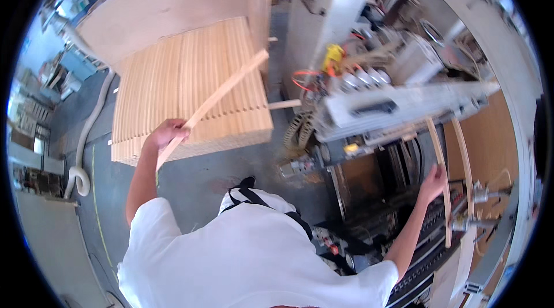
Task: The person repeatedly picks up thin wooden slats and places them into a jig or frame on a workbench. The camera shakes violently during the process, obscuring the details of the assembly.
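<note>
My left hand (168, 133) is closed round a long pale wooden strip (225, 87), which slants up to the right over a stack of similar strips (184, 77). Small dark notches or holes run in a row across that stack. On the right, my right hand (434, 183) is closed on a second wooden strip (440, 152) at the machine (398, 109). Another strip (463, 152) lies beside it, farther right, near two metal cylinder clamps (461, 224). The fingertips of my right hand are partly hidden.
A tall board (173, 2) stands behind the stack. A yellow part (333, 57) and orange hoses sit on top of the machine, with a coiled cable (300, 132) at its left end. At the far left, a pale flexible hose (92, 123) runs along the grey floor (202, 172).
</note>
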Available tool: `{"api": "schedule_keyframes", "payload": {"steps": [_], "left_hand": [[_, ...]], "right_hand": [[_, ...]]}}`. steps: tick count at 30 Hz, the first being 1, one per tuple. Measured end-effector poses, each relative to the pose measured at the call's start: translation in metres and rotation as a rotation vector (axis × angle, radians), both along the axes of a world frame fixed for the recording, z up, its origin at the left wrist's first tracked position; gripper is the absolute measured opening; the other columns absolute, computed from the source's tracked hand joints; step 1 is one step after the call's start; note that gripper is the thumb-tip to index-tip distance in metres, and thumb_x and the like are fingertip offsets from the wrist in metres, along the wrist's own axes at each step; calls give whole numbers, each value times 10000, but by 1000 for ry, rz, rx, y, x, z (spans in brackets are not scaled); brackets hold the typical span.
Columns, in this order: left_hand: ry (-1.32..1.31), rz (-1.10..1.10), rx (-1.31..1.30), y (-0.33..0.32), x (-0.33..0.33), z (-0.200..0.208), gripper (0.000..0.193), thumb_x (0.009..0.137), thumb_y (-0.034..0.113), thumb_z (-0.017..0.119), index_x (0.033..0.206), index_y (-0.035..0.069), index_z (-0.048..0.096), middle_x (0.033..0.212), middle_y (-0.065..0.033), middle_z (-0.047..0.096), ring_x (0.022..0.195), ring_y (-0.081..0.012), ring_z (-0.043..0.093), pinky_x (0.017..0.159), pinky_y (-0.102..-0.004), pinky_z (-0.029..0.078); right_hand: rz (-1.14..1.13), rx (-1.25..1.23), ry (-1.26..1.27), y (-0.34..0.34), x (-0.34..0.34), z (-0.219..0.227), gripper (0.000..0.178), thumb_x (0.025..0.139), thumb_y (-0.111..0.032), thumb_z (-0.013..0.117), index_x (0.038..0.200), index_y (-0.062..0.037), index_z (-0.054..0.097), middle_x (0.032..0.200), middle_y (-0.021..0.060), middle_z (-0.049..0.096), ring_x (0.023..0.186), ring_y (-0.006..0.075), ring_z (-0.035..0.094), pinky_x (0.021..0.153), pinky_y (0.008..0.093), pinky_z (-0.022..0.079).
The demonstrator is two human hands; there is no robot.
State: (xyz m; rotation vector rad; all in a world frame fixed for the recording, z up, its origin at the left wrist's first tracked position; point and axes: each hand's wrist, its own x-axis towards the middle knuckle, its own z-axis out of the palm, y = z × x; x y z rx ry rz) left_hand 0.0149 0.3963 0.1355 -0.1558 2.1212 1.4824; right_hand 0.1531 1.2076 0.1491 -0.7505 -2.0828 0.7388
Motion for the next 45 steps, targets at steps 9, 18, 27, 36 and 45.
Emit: {"api": "schedule_keyframes", "payload": {"steps": [9,18,27,36,45], "left_hand": [[206,363,-462,-11,-195,-58,363,790,308,675,961,-12,695,894,-146,704,781,-235,688,717,-357,553],[293,311,-651,44,-289,-107,477,864,427,605,1065,1,676,1062,-206,695,1026,-326,668,874,-418,529],[816,1,-633,57,-258,-141,734,824,465,655,1401,50,472,1335,-256,528,1298,-388,446,1079,-436,386],[1086,-760,-506,86,-69,-134,836,764,314,780,1415,-12,370,1436,-288,309,1342,-438,304,1132,-493,252],[1091,-936,-581,93,-87,-133,762,841,297,718,1427,-25,351,1413,-282,365,1344,-431,326,1137,-467,266]], "right_hand": [[296,-426,-97,-216,9,-78,251,895,-44,659,1126,47,622,912,75,666,784,132,618,717,266,518],[67,-446,-340,-304,74,-78,288,904,-105,663,1130,72,639,840,65,684,717,106,613,654,241,492],[-66,-529,-235,-348,175,-124,333,913,-116,661,1195,52,606,966,87,672,858,137,631,800,287,528],[-318,-263,-383,-417,290,-66,230,873,-141,656,1081,-44,643,1063,157,631,885,347,650,771,420,522],[-689,-78,-226,-499,470,-37,216,869,-109,659,1080,-62,649,1102,143,638,941,347,653,767,404,558]]}}
